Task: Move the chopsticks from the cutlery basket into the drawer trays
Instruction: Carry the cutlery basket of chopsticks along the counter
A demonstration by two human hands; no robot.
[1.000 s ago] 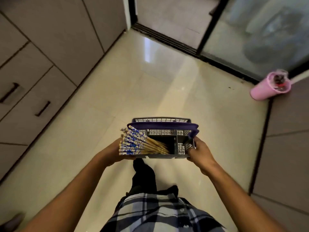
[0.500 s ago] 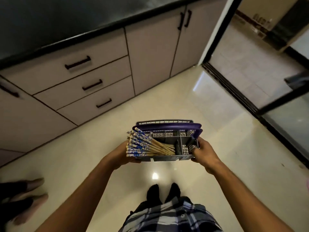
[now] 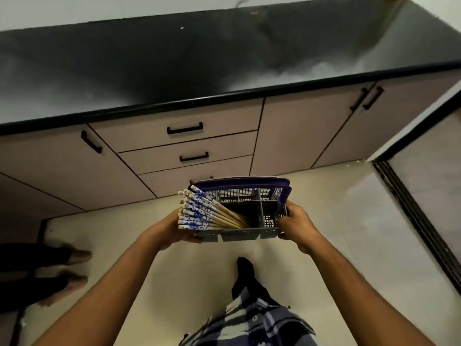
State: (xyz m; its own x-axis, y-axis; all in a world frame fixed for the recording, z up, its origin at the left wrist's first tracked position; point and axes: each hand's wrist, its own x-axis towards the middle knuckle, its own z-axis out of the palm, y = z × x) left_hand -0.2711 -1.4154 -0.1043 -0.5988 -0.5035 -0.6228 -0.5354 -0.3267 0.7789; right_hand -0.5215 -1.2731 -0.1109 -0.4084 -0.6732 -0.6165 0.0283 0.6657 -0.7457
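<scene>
Head view: we grip the cutlery basket (image 3: 243, 218) at six o'clock, left hand (image 3: 172, 231) and right hand (image 3: 298, 224) curled round its ends; all chopsticks (image 3: 199, 212) remain inside, drawers (image 3: 174, 127) at twelve o'clock shut, nothing transferred yet

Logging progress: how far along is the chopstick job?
Done: nothing unloaded. The chopsticks all sit in the cutlery basket. In hand: left hand and right hand carry it before the counter. Left: open a closed drawer, transfer chopsticks.

Plastic cutlery basket (image 3: 249, 234), wooden chopsticks (image 3: 204, 212)
</scene>
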